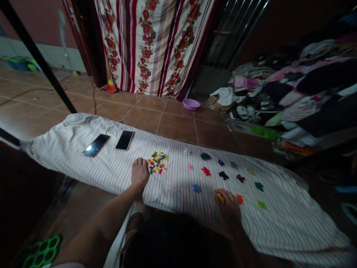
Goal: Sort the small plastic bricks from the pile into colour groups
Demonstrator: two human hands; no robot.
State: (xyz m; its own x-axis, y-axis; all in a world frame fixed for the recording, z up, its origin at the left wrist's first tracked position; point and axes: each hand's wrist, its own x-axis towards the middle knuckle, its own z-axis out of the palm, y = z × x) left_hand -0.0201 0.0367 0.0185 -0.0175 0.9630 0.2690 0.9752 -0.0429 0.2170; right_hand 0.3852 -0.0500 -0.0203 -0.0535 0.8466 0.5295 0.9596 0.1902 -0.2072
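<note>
My left hand (140,172) rests on the striped cloth (173,175) with its fingers curled under, against the left edge of a mixed pile of small coloured pieces (158,161). Whatever its fingers hold, if anything, is hidden. My right hand (230,204) is at the near side of the cloth, thumb and fingers closed around small yellow pieces (221,198). Just right of it lies an orange cluster (240,199); a blue cluster (196,188) lies to its left. Beyond are single-colour clusters, among them red (206,171), black (223,175), brown (240,178) and dark green (259,186).
Two phones (96,145) (125,140) lie on the cloth at the left. A light green cluster (261,204) is toward the right. On the tiled floor beyond stands a purple basin (191,104). Clothes (292,85) are heaped at the right, and a floral curtain (150,48) hangs behind.
</note>
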